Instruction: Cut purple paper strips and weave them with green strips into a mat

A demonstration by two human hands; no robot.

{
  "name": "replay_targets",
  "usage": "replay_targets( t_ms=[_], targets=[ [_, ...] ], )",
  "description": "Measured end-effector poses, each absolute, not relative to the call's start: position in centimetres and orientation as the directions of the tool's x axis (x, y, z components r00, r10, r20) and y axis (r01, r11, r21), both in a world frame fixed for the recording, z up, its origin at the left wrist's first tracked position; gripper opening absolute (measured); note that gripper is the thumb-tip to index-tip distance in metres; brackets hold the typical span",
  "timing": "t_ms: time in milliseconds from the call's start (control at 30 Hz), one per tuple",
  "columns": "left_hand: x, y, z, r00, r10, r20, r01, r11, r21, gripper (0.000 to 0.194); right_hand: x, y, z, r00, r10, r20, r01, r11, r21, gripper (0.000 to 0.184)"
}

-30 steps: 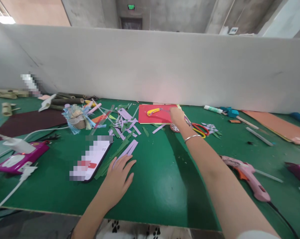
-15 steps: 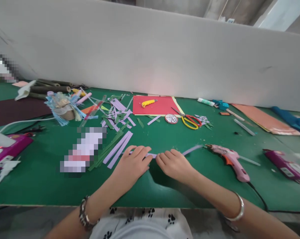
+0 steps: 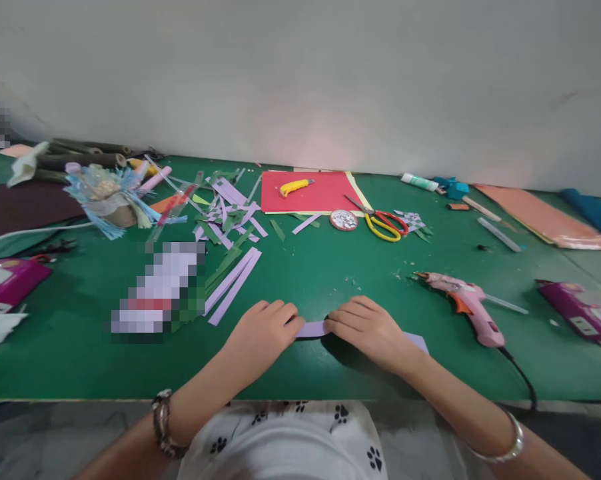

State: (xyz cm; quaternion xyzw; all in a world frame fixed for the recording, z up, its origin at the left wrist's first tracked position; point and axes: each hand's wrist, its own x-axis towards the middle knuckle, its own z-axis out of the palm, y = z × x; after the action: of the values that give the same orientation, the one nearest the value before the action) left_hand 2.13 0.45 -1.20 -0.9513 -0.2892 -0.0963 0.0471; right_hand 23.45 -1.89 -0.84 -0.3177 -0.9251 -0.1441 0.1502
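Note:
Just above the table's near edge, a lilac paper strip [image 3: 311, 329] runs between my two hands. My left hand [image 3: 266, 328] is closed on its left part, thumb and fingers together. My right hand [image 3: 368, 331] pinches it a short way to the right, and the strip's far end shows beyond that wrist. Left of my left hand lie two more lilac strips [image 3: 234, 283] beside a bundle of green strips [image 3: 219, 275]. A pink glue gun [image 3: 463, 300] rests on its side to the right of my right hand.
Behind are a yellow cutter [image 3: 294, 189] on red paper [image 3: 325, 197], scissors [image 3: 380, 223] and a round container [image 3: 343, 219]. Paper scraps [image 3: 230, 207] are piled at the back left. Purple power strips [image 3: 578, 310] stand at both sides, and the glue gun's cord [image 3: 523, 380] drops over the edge.
Both hands have come slightly nearer the table's front edge, and the right has shifted right. A longer piece of the strip now shows between them. Its right end now lies nearer the right wrist.

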Motion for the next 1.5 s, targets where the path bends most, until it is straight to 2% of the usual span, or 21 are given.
replay_targets(
  t_ms=[200, 333, 400, 467, 533, 700, 800, 967, 1033, 1133, 1200, 1267, 1333, 1367, 1433, 1500],
  targets=[
    [2.0, -0.3, -1.9, 0.808, 0.470, 0.355, 0.520, -0.852, -0.055, 0.015, 23.0, -3.0, -0.5, -0.722, 0.609, 0.329, 0.685, 0.697, 0.212, 0.029],
    [1.9, -0.7, -2.0, 0.800, 0.544, 0.252, 0.554, -0.832, 0.038, 0.012, 22.3, -3.3, -1.0, -0.723, 0.640, 0.258, 0.683, 0.719, 0.128, 0.026],
    [1.9, -0.6, -1.9, 0.774, 0.612, 0.163, 0.603, -0.791, 0.102, 0.009, 22.1, -3.2, -1.4, -0.708, 0.657, 0.259, 0.694, 0.716, 0.081, 0.025],
    [1.7, -0.5, -1.7, 0.747, 0.655, 0.113, 0.638, -0.754, 0.157, 0.015, 22.1, -3.1, -1.7, -0.679, 0.679, 0.279, 0.713, 0.700, 0.035, 0.025],
    [1.7, -0.3, -1.5, 0.734, 0.671, 0.109, 0.645, -0.738, 0.200, 0.019, 22.1, -3.1, -1.9, -0.645, 0.701, 0.304, 0.736, 0.677, -0.002, 0.027],
    [1.7, -0.1, -1.6, 0.741, 0.652, 0.162, 0.601, -0.751, 0.273, 0.015, 22.7, -3.0, -1.9, -0.650, 0.699, 0.298, 0.725, 0.688, -0.033, 0.030],
    [1.8, -0.2, -1.9, 0.749, 0.629, 0.207, 0.590, -0.776, 0.225, 0.021, 22.8, -2.9, -1.9, -0.623, 0.722, 0.300, 0.738, 0.670, -0.078, 0.031],
    [2.1, -0.4, -2.4, 0.767, 0.575, 0.285, 0.594, -0.804, 0.021, 0.029, 22.5, -2.8, -2.1, -0.574, 0.750, 0.327, 0.768, 0.632, -0.103, 0.029],
    [2.0, -0.3, -2.3, 0.781, 0.564, 0.269, 0.581, -0.814, 0.020, 0.032, 22.4, -2.8, -2.1, -0.574, 0.752, 0.324, 0.770, 0.630, -0.098, 0.030],
    [0.9, 0.5, -1.1, 0.766, 0.590, 0.254, 0.587, -0.804, 0.096, 0.033, 22.4, -2.9, -2.1, -0.577, 0.756, 0.310, 0.772, 0.628, -0.096, 0.030],
    [-0.9, 1.5, 0.1, 0.654, 0.694, 0.301, 0.697, -0.707, 0.116, 0.033, 22.4, -2.9, -2.0, -0.578, 0.755, 0.309, 0.773, 0.628, -0.090, 0.030],
    [-3.2, 2.9, 1.3, 0.515, 0.787, 0.341, 0.822, -0.566, 0.065, 0.033, 22.3, -2.9, -2.1, -0.580, 0.752, 0.314, 0.775, 0.628, -0.071, 0.030],
    [-5.6, 4.3, 2.0, 0.304, 0.893, 0.332, 0.949, -0.315, -0.023, 0.033, 22.2, -2.9, -2.1, -0.586, 0.744, 0.321, 0.776, 0.629, -0.043, 0.029],
    [-6.7, 5.0, 2.1, 0.213, 0.922, 0.324, 0.976, -0.216, -0.028, 0.035, 22.2, -2.9, -2.2, -0.589, 0.741, 0.323, 0.776, 0.630, -0.030, 0.028],
    [-8.4, 6.0, 1.9, 0.211, 0.964, 0.162, 0.977, -0.202, -0.068, 0.041, 22.1, -2.8, -2.2, -0.597, 0.733, 0.326, 0.771, 0.636, -0.017, 0.026],
    [-8.9, 6.3, 1.5, 0.202, 0.971, 0.125, 0.976, -0.190, -0.104, 0.042, 22.1, -2.8, -2.2, -0.610, 0.722, 0.326, 0.759, 0.651, -0.021, 0.025]
  ],
)
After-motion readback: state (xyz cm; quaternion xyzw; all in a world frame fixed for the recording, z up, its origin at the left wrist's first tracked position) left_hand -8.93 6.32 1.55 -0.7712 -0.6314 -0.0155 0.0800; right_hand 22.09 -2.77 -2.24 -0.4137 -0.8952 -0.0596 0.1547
